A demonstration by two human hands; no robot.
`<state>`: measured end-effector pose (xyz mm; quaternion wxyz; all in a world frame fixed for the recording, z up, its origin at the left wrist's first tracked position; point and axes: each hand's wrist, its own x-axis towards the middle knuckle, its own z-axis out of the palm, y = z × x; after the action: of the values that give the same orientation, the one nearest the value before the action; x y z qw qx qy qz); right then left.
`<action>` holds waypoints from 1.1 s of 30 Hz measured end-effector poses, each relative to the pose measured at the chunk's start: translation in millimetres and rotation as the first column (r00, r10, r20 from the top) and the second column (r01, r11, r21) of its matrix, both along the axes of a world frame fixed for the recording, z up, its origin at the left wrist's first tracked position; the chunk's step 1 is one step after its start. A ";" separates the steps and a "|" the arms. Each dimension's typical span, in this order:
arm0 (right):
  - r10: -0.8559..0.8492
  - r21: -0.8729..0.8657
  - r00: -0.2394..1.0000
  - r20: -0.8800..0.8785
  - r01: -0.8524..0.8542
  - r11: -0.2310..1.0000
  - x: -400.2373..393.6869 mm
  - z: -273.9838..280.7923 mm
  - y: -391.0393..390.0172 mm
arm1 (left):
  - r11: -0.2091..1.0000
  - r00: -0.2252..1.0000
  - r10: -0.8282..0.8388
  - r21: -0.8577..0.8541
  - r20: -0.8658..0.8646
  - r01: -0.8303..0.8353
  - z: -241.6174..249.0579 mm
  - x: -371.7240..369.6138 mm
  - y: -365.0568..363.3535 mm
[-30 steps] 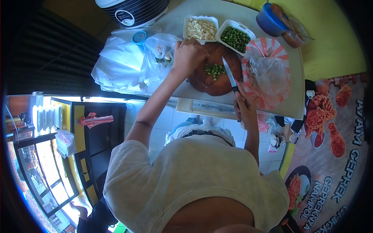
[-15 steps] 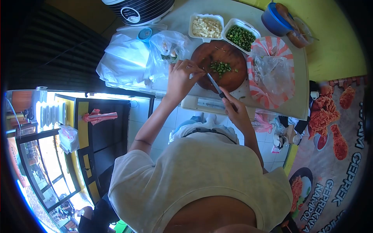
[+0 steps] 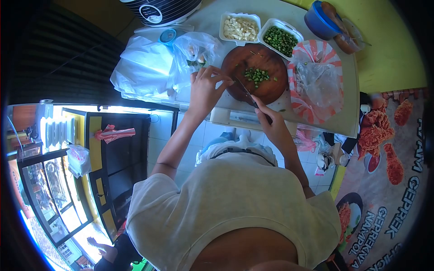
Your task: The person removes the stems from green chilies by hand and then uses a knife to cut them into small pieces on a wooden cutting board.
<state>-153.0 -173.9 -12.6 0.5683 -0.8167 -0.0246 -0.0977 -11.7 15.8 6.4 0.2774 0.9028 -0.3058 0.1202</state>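
On a round wooden board (image 3: 271, 92) lies a small pile of chopped green pieces (image 3: 257, 77). My right hand (image 3: 271, 122) is wrapped round the handle of a knife (image 3: 246, 91), whose blade reaches over the board's near left part. At the board's left edge, my left hand (image 3: 209, 88) has its fingers bent, thumb and fingertips close together near the blade; anything between them is too small to make out. Behind the board stand a white foam box of pale sliced pieces (image 3: 240, 29) and another of chopped green pieces (image 3: 280, 41).
White plastic bags (image 3: 144, 67) and a clear bag (image 3: 197, 47) lie left. A red-striped bag (image 3: 316, 81) sits right of the board. A blue tub (image 3: 322, 20) stands back right, a striped appliance (image 3: 160, 10) back left. Another person's hand (image 3: 101, 247) shows at lower left.
My left hand has shifted slightly left, its fingers lifted a little from the blade. The knife has turned, its blade now seen more edge-on. The other person's arm has come further into view.
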 end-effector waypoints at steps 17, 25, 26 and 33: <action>0.118 0.349 0.922 -0.368 0.019 0.937 -12.0 23.4 -8.9 | 0.997 0.995 0.041 -0.061 -0.087 -0.046 6.5 10.9 1.8; -0.210 0.344 0.912 -0.352 0.334 0.878 -16.8 13.7 -33.7 | 0.999 0.994 -0.036 -0.044 -0.106 0.031 0.1 -5.0 -27.8; -0.258 0.348 0.904 -0.340 0.376 0.859 -17.6 5.4 -34.8 | 0.996 0.994 -0.032 -0.083 -0.103 0.023 -1.0 -7.2 -31.1; -0.259 0.434 0.898 -0.356 0.405 0.805 -20.2 -5.4 -28.2 | 0.954 0.975 -0.074 -0.298 -0.211 0.008 -2.2 -32.7 -53.4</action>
<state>-173.2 -202.1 -17.9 0.7305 -0.6388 0.2265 -0.0834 -44.4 -37.6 4.2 0.4437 0.8524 -0.2705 0.0584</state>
